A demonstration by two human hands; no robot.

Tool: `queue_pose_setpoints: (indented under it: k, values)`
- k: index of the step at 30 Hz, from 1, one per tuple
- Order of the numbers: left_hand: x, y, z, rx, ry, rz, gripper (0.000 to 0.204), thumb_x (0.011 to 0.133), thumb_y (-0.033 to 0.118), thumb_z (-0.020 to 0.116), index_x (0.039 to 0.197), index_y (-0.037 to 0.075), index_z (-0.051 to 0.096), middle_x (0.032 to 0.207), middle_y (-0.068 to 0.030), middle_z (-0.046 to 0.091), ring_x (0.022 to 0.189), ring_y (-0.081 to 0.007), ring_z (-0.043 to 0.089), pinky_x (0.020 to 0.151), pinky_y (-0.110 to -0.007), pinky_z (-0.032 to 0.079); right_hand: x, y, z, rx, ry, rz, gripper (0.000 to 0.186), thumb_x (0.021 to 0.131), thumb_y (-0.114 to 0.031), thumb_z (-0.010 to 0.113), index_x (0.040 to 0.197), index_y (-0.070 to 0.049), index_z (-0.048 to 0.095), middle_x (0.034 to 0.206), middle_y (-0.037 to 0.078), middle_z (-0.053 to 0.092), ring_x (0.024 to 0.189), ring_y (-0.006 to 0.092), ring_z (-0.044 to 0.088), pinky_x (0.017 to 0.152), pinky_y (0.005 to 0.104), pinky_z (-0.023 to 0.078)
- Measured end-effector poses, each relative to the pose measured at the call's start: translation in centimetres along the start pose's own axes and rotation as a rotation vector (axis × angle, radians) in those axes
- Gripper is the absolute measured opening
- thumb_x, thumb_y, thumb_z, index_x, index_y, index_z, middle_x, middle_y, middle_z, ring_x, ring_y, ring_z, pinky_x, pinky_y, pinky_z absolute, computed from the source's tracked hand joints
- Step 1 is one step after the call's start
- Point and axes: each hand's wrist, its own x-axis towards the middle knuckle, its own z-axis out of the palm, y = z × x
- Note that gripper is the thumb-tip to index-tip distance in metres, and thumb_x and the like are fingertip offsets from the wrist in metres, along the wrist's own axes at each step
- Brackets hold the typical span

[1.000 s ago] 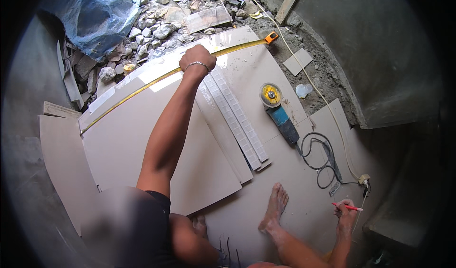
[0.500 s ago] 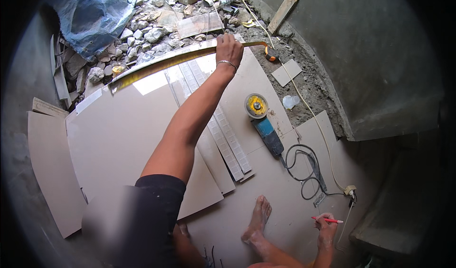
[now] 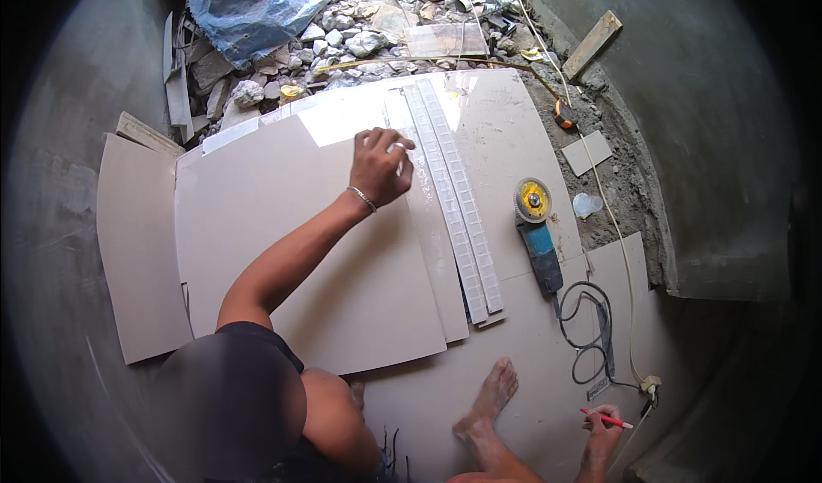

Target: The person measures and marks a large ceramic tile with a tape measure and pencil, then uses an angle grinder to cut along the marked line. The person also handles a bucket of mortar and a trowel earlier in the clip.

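Note:
My left hand (image 3: pixel 383 166) hovers over a large beige tile (image 3: pixel 308 260), its fingers loosely bent and apart, with nothing seen in them. A tape measure (image 3: pixel 565 115) with an orange and black case lies past the tiles at the far right. Its yellow blade (image 3: pixel 390 60) stretches leftward along the rubble edge, out of my grasp. Low on the right, my right hand (image 3: pixel 604 438) is closed around a red pen (image 3: pixel 618 421) with a whitish end. Right of my left hand, two pale ladder-patterned strips (image 3: pixel 454 200) lie across the tiles.
An angle grinder (image 3: pixel 539 247) rests right of the strips, its cable (image 3: pixel 582 346) coiled toward a plug (image 3: pixel 651 384). Broken stones (image 3: pixel 368 44) and a blue sheet (image 3: pixel 253 12) fill the far side. Grey walls (image 3: pixel 719 140) flank the area. My bare foot (image 3: pixel 488 402) stands on the floor tiles.
My left hand has let go of the tape blade and drawn back toward me over the large tile. The blade has shifted onto the rubble edge. My right hand still holds the red pen.

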Motion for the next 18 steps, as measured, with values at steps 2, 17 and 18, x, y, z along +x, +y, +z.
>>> queue_pose_setpoints:
  k: [2, 17, 18]
  values:
    - [-0.9, -2.8, -3.2, 0.056, -0.017, -0.123, 0.016, 0.078, 0.007, 0.071, 0.093, 0.011, 0.075, 0.097, -0.0036, 0.066, 0.099, -0.0233, 0.062, 0.094, -0.041, 0.043, 0.2, 0.1, 0.4, -0.019, -0.004, 0.009, 0.007, 0.089, -0.002, 0.068, 0.094, -0.003, 0.063, 0.082, 0.006, 0.064, 0.068, 0.0141, 0.063, 0.065, 0.0264, 0.053]
    - [-14.5, 20.6, -10.8, -1.088, -0.472, -0.03, 0.022, 0.078, -0.001, 0.072, 0.096, 0.011, 0.07, 0.09, -0.0053, 0.063, 0.088, -0.0281, 0.062, 0.077, -0.041, 0.046, 5.9, -9.7, 26.3, -0.71, -0.619, -0.798, 0.043, 0.091, -0.025, 0.074, 0.125, 0.001, 0.071, 0.111, 0.025, 0.072, 0.106, 0.042, 0.068, 0.096, 0.0469, 0.053]
    - [-15.6, 21.0, -11.9, -1.113, -0.511, -0.038, 0.021, 0.079, 0.0, 0.071, 0.096, 0.011, 0.071, 0.09, -0.0053, 0.064, 0.088, -0.0283, 0.062, 0.078, -0.041, 0.046, 6.4, -8.9, 28.2, -0.712, -0.6, -0.811, 0.049, 0.091, -0.028, 0.076, 0.129, 0.002, 0.069, 0.114, 0.026, 0.071, 0.109, 0.0424, 0.068, 0.098, 0.0474, 0.052]
